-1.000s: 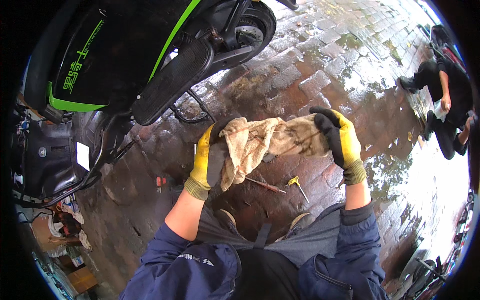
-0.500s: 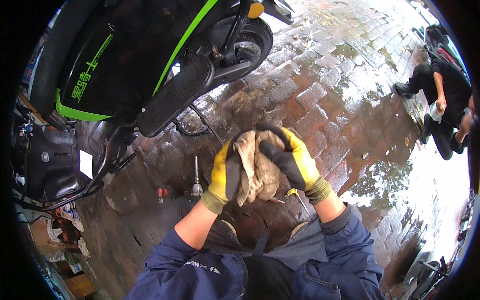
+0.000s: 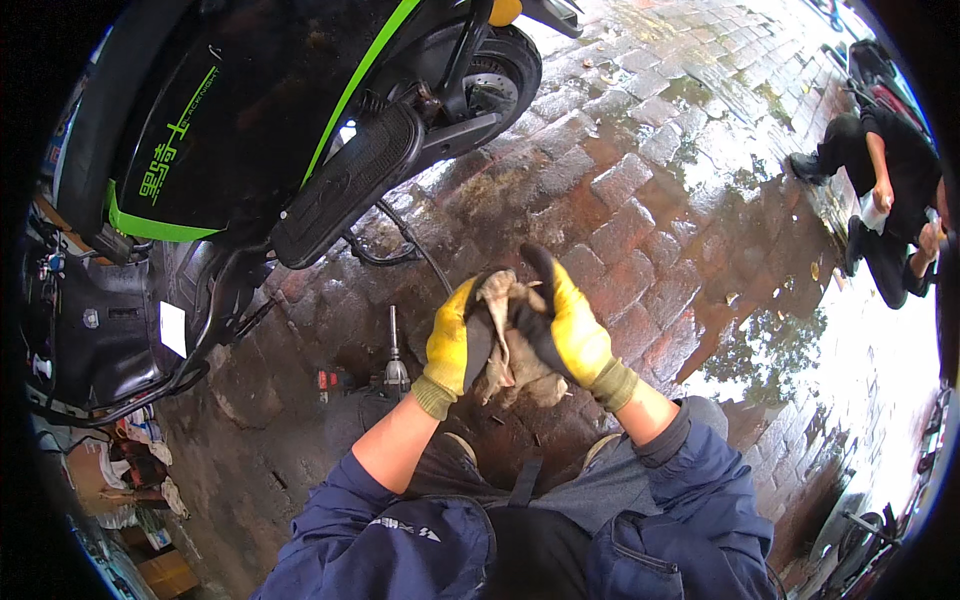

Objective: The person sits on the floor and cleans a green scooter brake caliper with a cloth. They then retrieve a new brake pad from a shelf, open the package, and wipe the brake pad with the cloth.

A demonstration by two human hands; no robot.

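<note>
A crumpled, dirty beige rag [image 3: 530, 372] bunches between my two gloved hands, above the wet brick ground. My left hand [image 3: 462, 335], in a yellow and black work glove, is closed on the rag's left side. On its right side my right hand [image 3: 572, 325], gloved alike, grips the cloth with the thumb pressed in and the fingers curved upward. Folds of the rag hang below the hands. Beyond my left wrist, a tool with a long metal shaft [image 3: 394, 350] lies on the ground beside a red and black part [image 3: 335, 381].
A black electric scooter with green trim [image 3: 250, 120] stands at the upper left, its footboard [image 3: 350, 190] nearest me. Cardboard and clutter [image 3: 120, 460] lie at the lower left. Another person [image 3: 885, 190] crouches at the far right. Puddles [image 3: 760, 360] cover bricks on the right.
The rag has been squeezed into a smaller, more twisted bundle. My right hand has shifted slightly down and its fingers have lifted. The yellow-handled screwdriver near my right wrist is now out of sight.
</note>
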